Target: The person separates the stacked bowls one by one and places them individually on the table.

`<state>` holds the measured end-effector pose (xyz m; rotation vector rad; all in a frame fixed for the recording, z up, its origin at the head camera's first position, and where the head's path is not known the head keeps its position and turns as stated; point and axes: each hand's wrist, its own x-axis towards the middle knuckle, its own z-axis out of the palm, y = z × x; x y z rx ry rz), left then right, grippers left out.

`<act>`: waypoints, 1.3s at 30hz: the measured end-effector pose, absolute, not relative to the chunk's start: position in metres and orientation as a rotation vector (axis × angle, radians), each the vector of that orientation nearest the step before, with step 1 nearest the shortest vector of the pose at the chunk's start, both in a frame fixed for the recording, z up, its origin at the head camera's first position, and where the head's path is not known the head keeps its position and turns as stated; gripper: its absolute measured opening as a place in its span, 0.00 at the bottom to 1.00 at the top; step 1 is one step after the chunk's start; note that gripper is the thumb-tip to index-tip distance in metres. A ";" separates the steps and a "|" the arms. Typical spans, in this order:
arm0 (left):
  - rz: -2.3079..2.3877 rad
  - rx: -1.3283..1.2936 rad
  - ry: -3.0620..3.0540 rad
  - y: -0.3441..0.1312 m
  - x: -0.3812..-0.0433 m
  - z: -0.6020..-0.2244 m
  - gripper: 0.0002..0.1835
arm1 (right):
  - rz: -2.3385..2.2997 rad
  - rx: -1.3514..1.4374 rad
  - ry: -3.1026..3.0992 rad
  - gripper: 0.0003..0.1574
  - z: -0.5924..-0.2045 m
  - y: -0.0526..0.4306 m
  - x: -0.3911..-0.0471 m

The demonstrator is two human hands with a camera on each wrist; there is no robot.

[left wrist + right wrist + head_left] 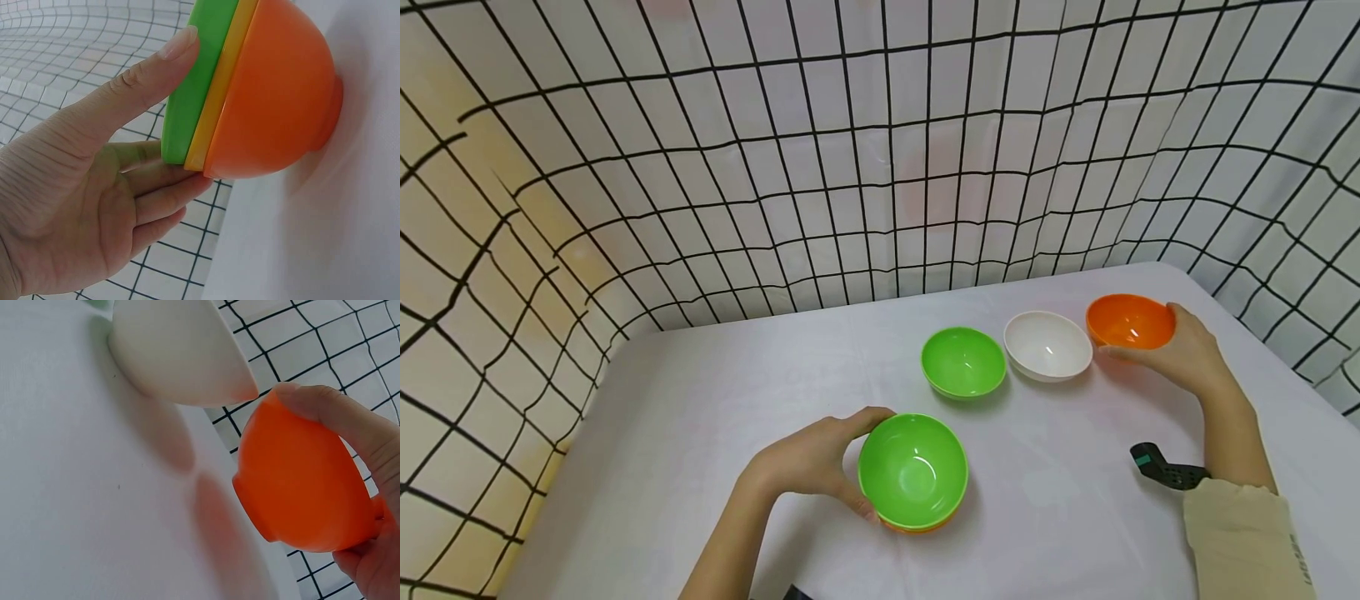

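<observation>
My left hand (pixel 808 458) grips a stack of nested bowls by the rims, thumb on one side and fingers on the other. On top of the stack is a green bowl (pixel 913 471); the left wrist view shows a yellow bowl (pixel 215 94) under it and an orange bowl (pixel 281 94) at the bottom, its foot on the table. At the right, my right hand (pixel 1198 354) holds another orange bowl (pixel 306 481) between thumb and fingers. In the right wrist view this bowl is tilted, with its foot off the table and its shadow apart from it.
A white bowl (pixel 1048 347) stands just left of the held orange bowl, and a second green bowl (pixel 963 362) sits beside the white one. Black netting (pixel 887 158) over white sheeting rises behind and along both sides of the white-covered table (pixel 700 400).
</observation>
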<state>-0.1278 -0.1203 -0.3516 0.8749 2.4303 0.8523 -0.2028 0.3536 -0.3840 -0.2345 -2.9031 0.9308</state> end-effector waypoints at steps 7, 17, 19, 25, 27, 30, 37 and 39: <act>0.842 0.876 2.437 -0.120 -0.128 -0.352 0.54 | 0.920 -0.245 -2.913 0.76 -0.392 0.357 -0.205; 0.842 0.874 2.432 -0.120 -0.128 -0.352 0.53 | 0.920 -0.220 -2.983 0.76 -0.401 0.363 -0.209; 0.840 0.875 2.433 -0.121 -0.128 -0.352 0.53 | 0.920 -0.216 -2.990 0.77 -0.402 0.364 -0.209; 0.836 0.875 2.432 -0.121 -0.129 -0.352 0.53 | 0.928 -0.197 -3.003 0.76 -0.402 0.364 -0.211; 0.834 0.875 2.433 -0.121 -0.129 -0.352 0.53 | 0.930 -0.195 -3.011 0.77 -0.402 0.364 -0.212; 0.836 0.875 2.434 -0.122 -0.129 -0.352 0.53 | 0.925 -0.196 -3.026 0.77 -0.400 0.362 -0.212; 0.846 0.877 2.427 -0.121 -0.129 -0.351 0.53 | 0.914 -0.213 -3.090 0.79 -0.394 0.363 -0.209; 0.846 0.880 2.426 -0.121 -0.129 -0.351 0.53 | 0.913 -0.219 -3.099 0.79 -0.391 0.364 -0.207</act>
